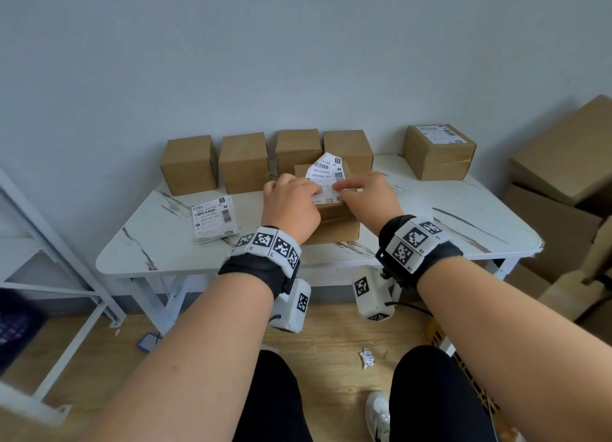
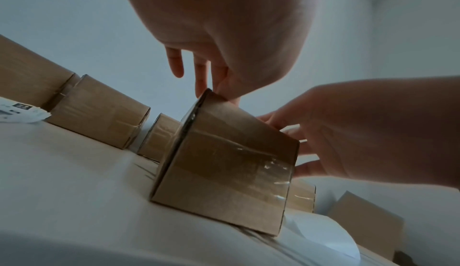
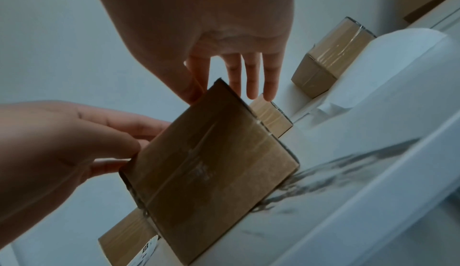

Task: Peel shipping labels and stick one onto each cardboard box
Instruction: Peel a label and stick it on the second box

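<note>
A brown cardboard box (image 1: pixel 334 224) stands at the front middle of the white marble-look table (image 1: pixel 149 243). A white shipping label (image 1: pixel 326 173) lies on its top, near end flat, far end curling up. My left hand (image 1: pixel 291 196) presses the label's near left part with straight fingers. My right hand (image 1: pixel 361 190) presses its near right part, index finger stretched out flat. From the wrist views the box (image 2: pixel 224 172) (image 3: pixel 211 181) shows its taped side, with the left hand's fingers (image 2: pixel 201 79) and right hand's fingers (image 3: pixel 251 77) reaching over the top edge. A stack of labels (image 1: pixel 214 219) lies to the left.
Several unlabelled boxes (image 1: pixel 243 161) line the table's back edge. A labelled box (image 1: pixel 438 152) stands at the back right. A white backing sheet (image 2: pixel 323 234) lies right of the box. Large cartons (image 1: pixel 563 150) are stacked at right, a white rack (image 1: pixel 59 243) at left.
</note>
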Tool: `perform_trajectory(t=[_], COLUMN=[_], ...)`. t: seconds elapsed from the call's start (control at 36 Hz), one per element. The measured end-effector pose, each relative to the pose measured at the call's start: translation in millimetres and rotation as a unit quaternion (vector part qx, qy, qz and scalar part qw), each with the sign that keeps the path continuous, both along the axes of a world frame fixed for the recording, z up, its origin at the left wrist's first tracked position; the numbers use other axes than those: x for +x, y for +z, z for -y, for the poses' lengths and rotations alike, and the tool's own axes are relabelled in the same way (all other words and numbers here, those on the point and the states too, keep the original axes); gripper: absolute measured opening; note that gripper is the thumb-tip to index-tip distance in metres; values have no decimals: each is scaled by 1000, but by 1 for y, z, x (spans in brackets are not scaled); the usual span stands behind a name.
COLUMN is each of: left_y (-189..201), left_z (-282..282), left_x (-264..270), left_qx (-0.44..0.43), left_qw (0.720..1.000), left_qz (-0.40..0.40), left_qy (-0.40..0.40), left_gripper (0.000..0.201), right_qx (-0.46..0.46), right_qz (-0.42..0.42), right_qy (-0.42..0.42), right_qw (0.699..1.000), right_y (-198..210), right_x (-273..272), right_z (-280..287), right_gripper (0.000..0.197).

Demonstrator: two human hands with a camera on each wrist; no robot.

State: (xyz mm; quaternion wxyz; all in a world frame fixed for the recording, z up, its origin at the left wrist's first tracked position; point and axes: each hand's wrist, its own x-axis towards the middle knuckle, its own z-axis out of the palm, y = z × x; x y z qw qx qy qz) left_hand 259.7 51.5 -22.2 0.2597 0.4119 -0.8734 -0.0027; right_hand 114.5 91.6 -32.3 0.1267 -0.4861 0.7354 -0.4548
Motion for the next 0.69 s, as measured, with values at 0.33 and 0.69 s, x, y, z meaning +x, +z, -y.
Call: perform_trajectory(t=[0.33, 0.69], left_y=[5, 10], left_z=[17, 37], left_x=[0, -16], left_qx=[127, 62], left_qw=[991, 997], left_qz=[-30, -49], left_qy=[-3, 2], left_gripper=[44, 28], right_qx=[84, 87], right_qz=[7, -22], right_qy=[17, 18], right_qw=[996, 996], right_y=[6, 11], right_x=[-5, -17], right_z=[37, 57], right_gripper=[40, 35])
